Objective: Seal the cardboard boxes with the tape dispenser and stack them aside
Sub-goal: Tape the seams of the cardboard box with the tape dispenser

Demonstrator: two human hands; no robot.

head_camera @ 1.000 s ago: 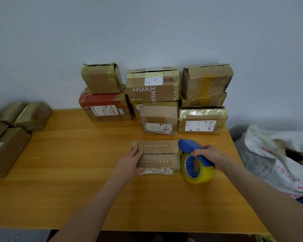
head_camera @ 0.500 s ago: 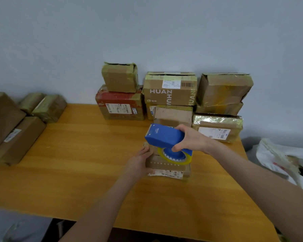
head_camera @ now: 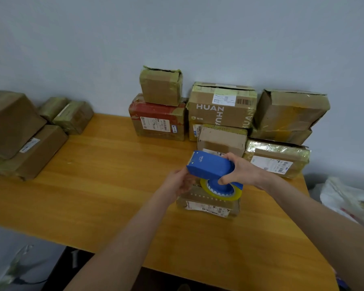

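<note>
Blue plastic tape dispenser (head_camera: 211,168) with yellow roll being gripped round its body by right hand (head_camera: 243,171), just above small flat brown cardboard box (head_camera: 208,204) | left hand (head_camera: 178,183) being held at dispenser's nose, fingertips hidden, grip cannot be told | box lying right of centre on orange wooden table (head_camera: 103,185), inside its edges | bare wood being left open leftward; taped brown boxes (head_camera: 222,108) stacked along far edge.

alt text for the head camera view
A person's right hand grips a blue tape dispenser over a small cardboard box on a wooden table, left hand at the dispenser's front. Taped boxes stand stacked against the wall.
</note>
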